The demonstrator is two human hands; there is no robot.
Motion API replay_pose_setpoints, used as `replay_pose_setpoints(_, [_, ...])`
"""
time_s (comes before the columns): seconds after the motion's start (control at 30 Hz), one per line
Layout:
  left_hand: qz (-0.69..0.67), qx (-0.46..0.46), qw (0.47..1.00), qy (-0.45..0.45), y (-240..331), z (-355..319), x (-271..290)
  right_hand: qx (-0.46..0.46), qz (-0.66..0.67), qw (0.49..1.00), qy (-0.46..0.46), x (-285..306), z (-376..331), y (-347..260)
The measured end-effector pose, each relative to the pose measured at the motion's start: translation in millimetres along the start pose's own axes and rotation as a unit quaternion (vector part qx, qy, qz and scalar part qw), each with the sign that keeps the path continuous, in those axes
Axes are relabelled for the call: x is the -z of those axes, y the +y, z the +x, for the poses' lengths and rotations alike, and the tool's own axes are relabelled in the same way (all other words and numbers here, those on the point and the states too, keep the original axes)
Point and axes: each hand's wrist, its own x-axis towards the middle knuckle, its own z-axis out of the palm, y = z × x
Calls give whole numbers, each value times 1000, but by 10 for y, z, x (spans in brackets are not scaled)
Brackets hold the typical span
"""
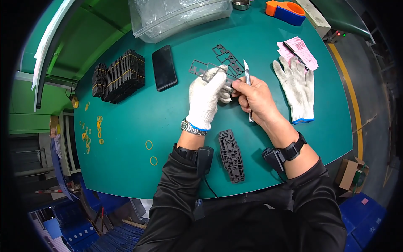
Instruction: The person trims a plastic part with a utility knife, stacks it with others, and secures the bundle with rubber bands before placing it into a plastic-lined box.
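Note:
My left hand [204, 98], in a white knit glove, is closed on a thin dark-grey plastic frame [198, 67] with rectangular openings. My bare right hand [259, 102] holds a craft knife [247, 73], its blade pointing up and away from me. The right thumb and fingertips also meet the near right end of the frame; the fingers beneath are partly hidden. Just beyond the hands, a similar black plastic frame [228, 58] lies flat on the green table [168, 117]. Nearer to me, between my forearms, rests a stack of dark plastic frames [231, 156].
Banded stacks of black frames [124, 76] and a phone [164, 68] lie at the left, with scattered yellow rubber bands [99, 126]. A clear plastic bin [180, 23] and an orange-and-blue tape dispenser [285, 12] stand at the back. To the right are a white glove [299, 90], pink slips [308, 53] and a pen [295, 54].

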Motion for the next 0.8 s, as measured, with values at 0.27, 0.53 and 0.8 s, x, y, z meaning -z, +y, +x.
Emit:
replay_pose_setpoints(0.27, [26,1,1000,-4,-37,26,23,-7,-20,999,34,-20,-3,-1])
replay_pose_setpoints(0.53, [0,0,1000,-5,-26,16,16,8,-21,1000,11,-11,-9,5])
replay_pose_setpoints(0.8, [17,-2,1000,-7,-40,32,43,22,-66,997,26,-48,-27,-22])
